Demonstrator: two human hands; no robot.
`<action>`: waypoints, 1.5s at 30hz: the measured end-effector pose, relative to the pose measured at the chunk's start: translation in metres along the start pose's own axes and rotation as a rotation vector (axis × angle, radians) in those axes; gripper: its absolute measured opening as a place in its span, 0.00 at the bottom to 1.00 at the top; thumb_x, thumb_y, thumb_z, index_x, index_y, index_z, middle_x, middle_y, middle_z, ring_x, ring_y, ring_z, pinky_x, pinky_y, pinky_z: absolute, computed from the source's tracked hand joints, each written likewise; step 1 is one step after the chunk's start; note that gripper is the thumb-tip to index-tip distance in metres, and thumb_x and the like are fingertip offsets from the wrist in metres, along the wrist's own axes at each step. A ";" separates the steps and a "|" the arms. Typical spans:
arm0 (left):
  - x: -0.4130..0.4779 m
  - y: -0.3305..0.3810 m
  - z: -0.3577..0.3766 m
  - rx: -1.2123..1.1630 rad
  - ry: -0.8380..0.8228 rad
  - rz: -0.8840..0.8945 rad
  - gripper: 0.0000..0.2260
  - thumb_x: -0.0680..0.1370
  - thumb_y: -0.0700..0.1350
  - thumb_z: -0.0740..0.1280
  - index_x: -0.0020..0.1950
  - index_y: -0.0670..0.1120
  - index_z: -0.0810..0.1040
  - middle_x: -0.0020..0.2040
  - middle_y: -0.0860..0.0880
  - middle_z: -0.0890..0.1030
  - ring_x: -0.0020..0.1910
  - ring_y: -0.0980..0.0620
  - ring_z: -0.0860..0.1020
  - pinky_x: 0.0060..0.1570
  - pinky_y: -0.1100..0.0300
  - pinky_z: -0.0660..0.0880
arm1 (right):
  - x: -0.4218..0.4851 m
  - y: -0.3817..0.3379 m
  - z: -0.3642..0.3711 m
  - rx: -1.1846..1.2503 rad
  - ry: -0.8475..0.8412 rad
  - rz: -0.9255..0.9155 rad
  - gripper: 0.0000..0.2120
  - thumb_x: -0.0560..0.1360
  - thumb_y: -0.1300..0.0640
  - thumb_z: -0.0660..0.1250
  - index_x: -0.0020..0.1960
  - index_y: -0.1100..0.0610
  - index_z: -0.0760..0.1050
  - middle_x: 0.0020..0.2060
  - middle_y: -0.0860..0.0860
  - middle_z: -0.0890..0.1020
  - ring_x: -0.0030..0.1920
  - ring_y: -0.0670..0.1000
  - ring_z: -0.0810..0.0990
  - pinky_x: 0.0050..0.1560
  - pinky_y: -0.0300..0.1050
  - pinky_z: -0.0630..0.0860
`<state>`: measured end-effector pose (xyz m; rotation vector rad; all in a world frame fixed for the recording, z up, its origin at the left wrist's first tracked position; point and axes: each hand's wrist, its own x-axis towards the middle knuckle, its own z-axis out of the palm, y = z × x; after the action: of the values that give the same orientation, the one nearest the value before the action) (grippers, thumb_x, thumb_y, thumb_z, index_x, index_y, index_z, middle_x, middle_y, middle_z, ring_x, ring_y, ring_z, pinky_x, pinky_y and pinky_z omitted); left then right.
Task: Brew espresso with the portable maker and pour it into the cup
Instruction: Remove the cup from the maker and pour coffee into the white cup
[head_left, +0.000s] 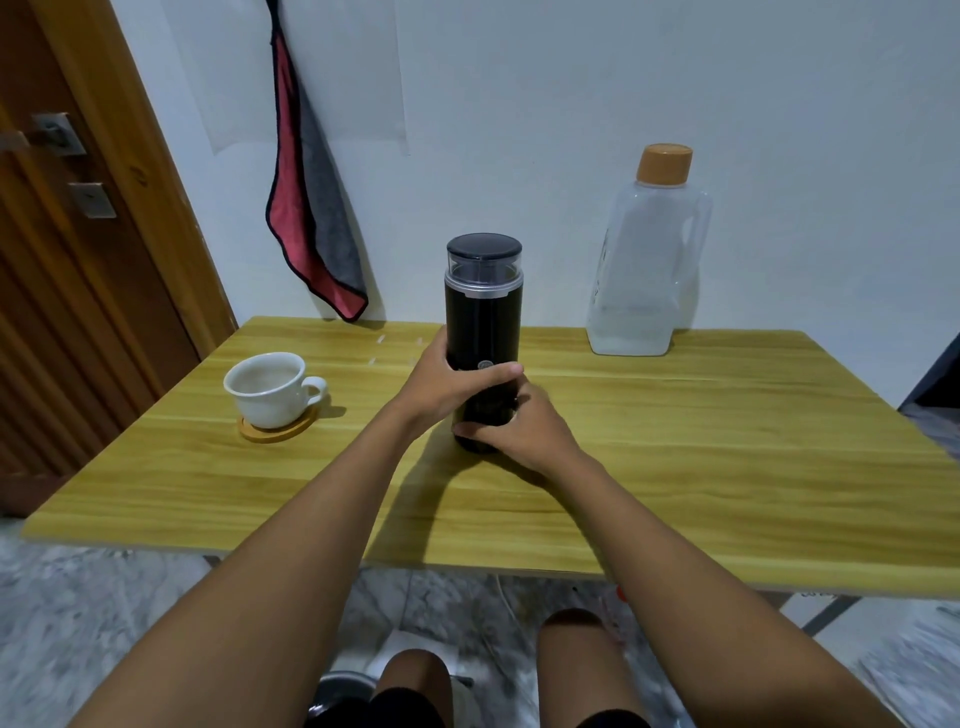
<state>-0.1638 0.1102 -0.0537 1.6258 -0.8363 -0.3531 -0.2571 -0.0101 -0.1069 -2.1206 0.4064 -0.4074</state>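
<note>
The wooden table (675, 441) carries a clear water jug (649, 270) at the back right. The black espresso maker (483, 312) stands upright near the middle, and a white cup (267, 387) sits on a coaster (278, 428) well to its left. Both hands are closed on the maker: the left hand (452, 384) wraps its middle, the right hand (519, 426) grips the bottom section. This looks like twisting the base, probably loosening or tightening it. Next, keep the body steady and upright while turning.

Glossy black maker (483, 317), glazed white cup (267, 388), wood-grain table (675, 441), clear plastic jug (644, 260).
</note>
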 end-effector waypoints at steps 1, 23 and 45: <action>0.001 -0.002 0.001 -0.011 0.020 -0.002 0.30 0.68 0.50 0.83 0.67 0.48 0.76 0.58 0.49 0.84 0.57 0.54 0.83 0.56 0.57 0.81 | 0.001 0.000 0.002 0.023 0.012 -0.010 0.46 0.59 0.32 0.78 0.72 0.43 0.66 0.60 0.41 0.80 0.60 0.46 0.79 0.59 0.52 0.80; -0.003 0.060 0.006 -0.136 0.066 0.125 0.19 0.71 0.50 0.78 0.59 0.48 0.80 0.48 0.53 0.86 0.49 0.55 0.85 0.46 0.65 0.79 | -0.009 -0.029 -0.028 0.275 0.073 -0.123 0.27 0.58 0.42 0.78 0.55 0.48 0.78 0.46 0.45 0.86 0.48 0.44 0.84 0.50 0.44 0.81; -0.003 0.090 -0.006 -0.302 0.183 0.122 0.23 0.77 0.51 0.75 0.65 0.38 0.77 0.57 0.34 0.83 0.57 0.34 0.83 0.49 0.46 0.79 | -0.020 -0.033 -0.037 0.219 0.079 -0.163 0.35 0.58 0.39 0.79 0.62 0.48 0.75 0.54 0.42 0.84 0.53 0.37 0.81 0.48 0.28 0.74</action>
<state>-0.1909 0.1147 0.0318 1.2985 -0.7020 -0.2276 -0.2866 -0.0110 -0.0626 -1.9338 0.2221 -0.6037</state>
